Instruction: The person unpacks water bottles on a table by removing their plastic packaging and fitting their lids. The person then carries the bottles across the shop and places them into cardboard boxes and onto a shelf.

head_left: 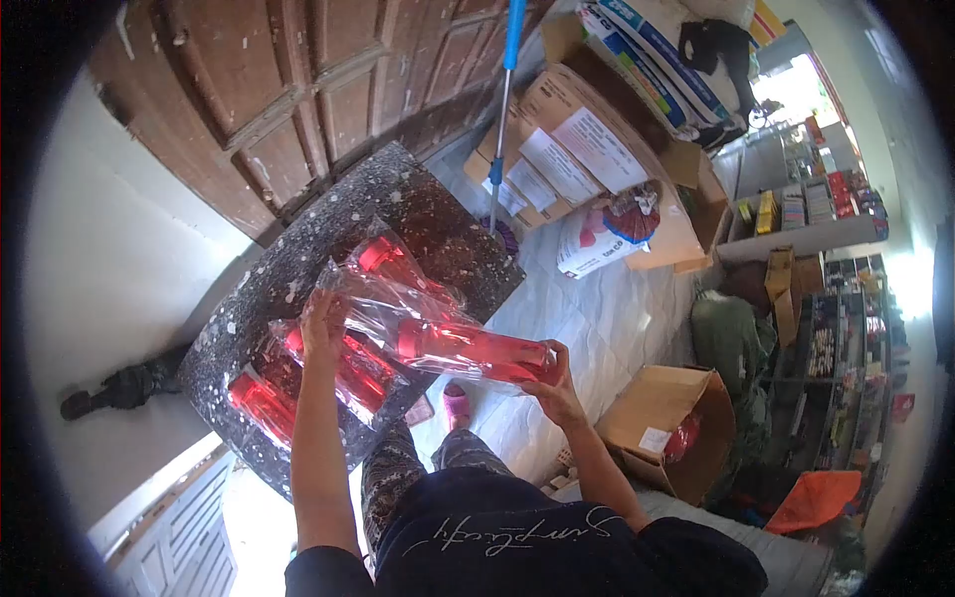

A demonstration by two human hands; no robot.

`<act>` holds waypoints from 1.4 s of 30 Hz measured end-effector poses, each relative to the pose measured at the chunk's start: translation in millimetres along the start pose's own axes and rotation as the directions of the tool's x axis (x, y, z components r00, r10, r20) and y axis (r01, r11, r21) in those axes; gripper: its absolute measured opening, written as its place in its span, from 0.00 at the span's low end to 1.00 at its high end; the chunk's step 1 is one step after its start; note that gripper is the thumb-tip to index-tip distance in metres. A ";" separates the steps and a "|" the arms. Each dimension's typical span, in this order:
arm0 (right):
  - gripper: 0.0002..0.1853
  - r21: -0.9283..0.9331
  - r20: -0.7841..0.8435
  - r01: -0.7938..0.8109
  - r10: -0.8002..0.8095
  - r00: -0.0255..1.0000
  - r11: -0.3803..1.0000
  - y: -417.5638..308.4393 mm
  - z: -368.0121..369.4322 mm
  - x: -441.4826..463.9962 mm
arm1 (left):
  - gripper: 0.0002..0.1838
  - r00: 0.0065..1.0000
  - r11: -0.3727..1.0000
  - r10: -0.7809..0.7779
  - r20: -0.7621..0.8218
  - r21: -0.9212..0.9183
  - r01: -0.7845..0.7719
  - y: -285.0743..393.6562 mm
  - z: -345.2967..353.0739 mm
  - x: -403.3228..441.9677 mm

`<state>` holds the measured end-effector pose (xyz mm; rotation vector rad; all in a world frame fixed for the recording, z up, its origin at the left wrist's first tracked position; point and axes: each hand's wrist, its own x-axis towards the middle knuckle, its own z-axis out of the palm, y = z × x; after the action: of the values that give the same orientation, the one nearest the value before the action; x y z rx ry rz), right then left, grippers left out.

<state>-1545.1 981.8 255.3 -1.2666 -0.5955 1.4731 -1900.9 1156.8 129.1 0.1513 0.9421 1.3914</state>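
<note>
A red bottle in clear plastic wrap is held up in front of me, lying nearly level. My right hand grips its right end. My left hand pinches the loose end of the clear wrap on the left. Behind it, another wrapped red bottle lies on the dark speckled table. Two more wrapped red bottles lie on the table nearer me: one beside my left forearm, and one farther left.
Beyond the table lean a mop with a blue handle and large cardboard boxes. An open cardboard box stands on the floor at right. Shelves with goods line the far right. A wooden door is behind the table.
</note>
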 end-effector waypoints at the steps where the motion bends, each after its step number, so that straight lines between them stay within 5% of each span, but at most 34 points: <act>1: 0.41 0.004 -0.014 0.005 -0.005 1.000 1.000 0.3 1.9 -0.4 | 0.10 0.994 0.993 -0.104 -0.016 -0.049 0.103 2.8 10.6 -7.2; 2: 0.42 -0.035 0.015 0.038 -0.037 0.999 0.999 1.9 5.2 -0.1 | 0.08 0.965 0.961 -0.261 0.001 -0.092 0.260 -2.5 -8.2 3.6; 5: 0.43 -0.067 0.020 0.059 -0.058 0.998 0.996 5.0 9.4 -1.9 | 0.06 0.942 0.923 -0.296 0.158 -0.205 0.325 -18.0 -42.4 24.4; 8: 0.43 -0.034 -0.043 -0.008 0.006 0.999 0.999 9.5 -3.3 -5.4 | 0.07 0.950 0.873 -0.226 0.214 -0.387 0.296 -17.5 -46.3 21.9; 11: 0.43 0.006 -0.087 -0.035 0.035 0.996 0.999 8.3 -5.8 -9.9 | 0.07 0.986 0.905 -0.164 0.037 -0.392 0.165 -24.4 -37.4 12.3; 15: 0.43 -0.070 -0.073 0.150 -0.155 0.985 0.986 -6.5 8.5 -11.0 | 0.07 0.976 0.929 -0.151 0.158 -0.315 0.195 -37.7 -54.5 12.2; 19: 0.42 0.002 -0.056 0.052 -0.052 0.997 0.999 -23.4 12.2 -10.8 | 0.07 0.977 0.900 -0.187 0.099 -0.382 0.211 -34.7 -56.4 3.1; 22: 0.41 -0.042 -0.048 0.035 -0.037 0.998 0.999 -17.1 1.3 -5.4 | 0.07 0.988 0.884 -0.148 0.046 -0.442 0.153 -25.8 -55.2 -5.0; 24: 0.43 -0.228 -0.024 0.066 -0.074 0.997 0.971 -16.6 -0.4 -4.2 | 0.08 0.991 0.878 -0.127 0.050 -0.458 0.135 -20.9 -68.4 -3.7; 26: 0.43 -0.207 0.004 0.087 -0.088 0.996 0.974 -24.3 4.7 -4.4 | 0.14 0.916 0.850 -0.120 0.382 -0.437 0.293 -21.9 -105.2 14.8; 27: 0.44 -0.197 0.031 0.107 -0.103 0.994 0.975 -29.5 7.0 -4.2 | 0.14 0.914 0.855 -0.121 0.387 -0.427 0.294 -17.9 -93.3 9.1; 28: 0.44 -0.187 0.028 0.112 -0.109 0.994 0.976 -33.7 8.4 -3.9 | 0.16 0.997 0.990 0.070 -0.038 -0.120 -0.074 -12.5 -68.7 -4.7; 30: 0.42 -0.164 0.053 0.219 -0.213 0.976 0.962 -41.0 9.8 -1.3 | 0.26 0.899 0.872 0.387 -0.207 0.401 -0.283 3.9 -18.9 -38.0; 31: 0.42 -0.157 0.050 0.221 -0.215 0.975 0.963 -42.9 10.7 1.5 | 0.31 0.804 0.728 0.525 -0.280 0.636 -0.254 12.4 6.7 -55.3; 32: 0.43 -0.291 0.076 0.244 -0.232 0.970 0.925 -43.4 13.1 4.3 | 0.33 0.824 0.570 0.559 0.090 0.680 -0.461 11.8 37.2 -73.6; 33: 0.44 -0.418 0.106 0.267 -0.245 0.964 0.869 -42.4 16.9 5.4 | 0.34 0.737 0.410 0.508 0.446 0.626 -0.663 10.2 65.4 -95.9; 35: 0.44 -0.542 0.118 0.317 -0.303 0.946 0.778 -40.2 35.5 7.2 | 0.31 0.834 0.297 0.025 0.551 0.792 -0.533 6.6 120.0 -146.4; 37: 0.43 -0.655 0.138 0.364 -0.369 0.919 0.662 -42.6 59.0 7.6 | 0.25 0.666 0.292 -0.048 0.744 0.648 -0.703 -0.8 166.7 -177.1; 39: 0.41 -0.751 0.152 0.428 -0.499 0.853 0.502 -46.3 79.1 4.5 | 0.20 0.706 0.328 0.018 0.708 0.662 -0.673 -7.6 185.1 -184.7; 42: 0.40 -0.756 0.162 0.445 -0.523 0.837 0.479 -46.0 93.7 6.3 | 0.11 0.790 0.387 0.131 0.599 0.703 -0.597 -8.0 188.6 -184.9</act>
<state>-1612.4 1025.9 322.1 -1.6023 -1.5136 0.6306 -1754.8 1073.3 332.9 1.5458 1.1746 1.0318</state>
